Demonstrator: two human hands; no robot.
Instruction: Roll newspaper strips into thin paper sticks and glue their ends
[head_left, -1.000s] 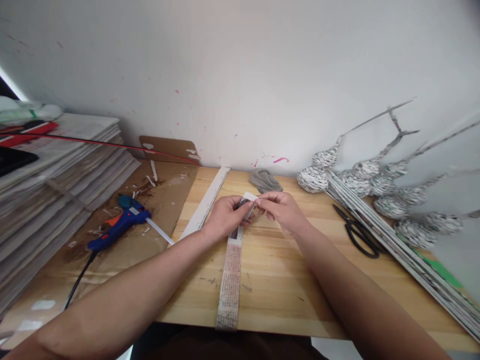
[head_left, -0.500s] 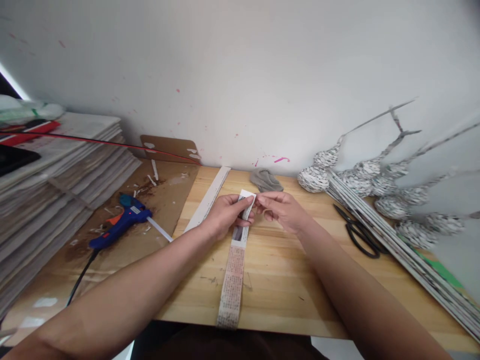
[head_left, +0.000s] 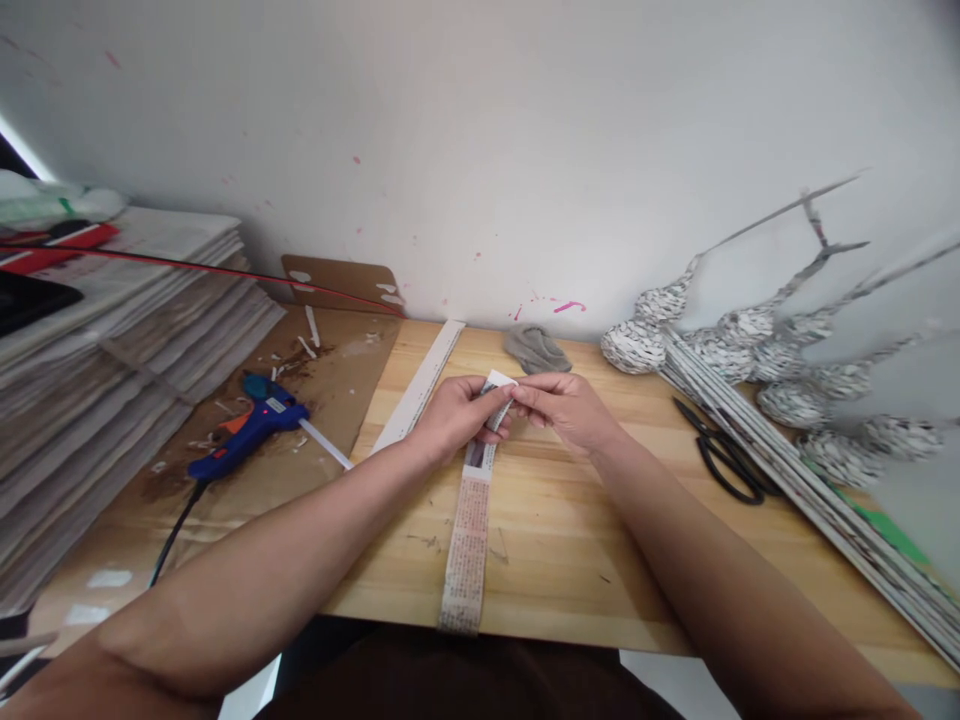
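A long strip of newspaper (head_left: pixel 469 530) runs from the table's front edge up to my hands. My left hand (head_left: pixel 466 412) grips it near its far end, thumb on top and fingers beneath. At the strip's far right corner, the fingertips of my right hand (head_left: pixel 559 405) are pinched on the paper edge, touching my left thumb. The far end tilts up a little off the wood. Beside my left hand lies a second, whiter paper strip (head_left: pixel 416 390), flat on the table. A crumpled grey cloth (head_left: pixel 536 348) sits just beyond my hands.
On cardboard at left are a blue glue gun (head_left: pixel 247 430) and glue scraps. A tall newspaper stack (head_left: pixel 150 340) stands behind it. At right lie black scissors (head_left: pixel 724 460), a bundle of paper rods (head_left: pixel 787 470) and several woven paper gourds (head_left: pixel 634 347) against the wall.
My right fingertips have closed in on the strip's corner and now meet my left thumb. The view has shifted slightly.
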